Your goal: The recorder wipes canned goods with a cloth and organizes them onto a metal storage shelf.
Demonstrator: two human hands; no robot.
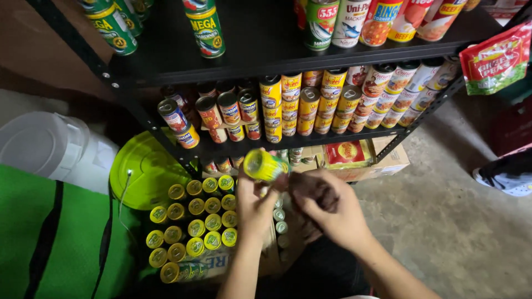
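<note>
Currently the left hand [256, 206] is closed around a yellow-green can [265, 165], held on its side in front of the black shelf unit [166, 66], its round end turned toward the camera and its body blurred. The right hand [327, 207] is curled just beside it, its fingers bent inward near the can's far end; whether they touch the can or pinch something small of their own I cannot tell. Just below and to the left of the hands, a cardboard box [221, 260] holds many upright cans with yellow-green tops [194, 227], set in close rows that fill most of it, so by my reading most of that stock has not left the box. A few smaller silver-topped cans [280, 216] stand just under the hands. On the shelves, the middle level carries stacked rows of yellow and red cans [310, 108] toward the right, and a looser group of red-labelled cans [221, 113] toward the left with bare shelf in front of it; the top level holds green cans [206, 27] and, further right, a mixed row. I judge the work to be early: one can in hand, many boxed. Beside the box lie a lime-green round lid [141, 171] and a white plastic tub [50, 147].
</note>
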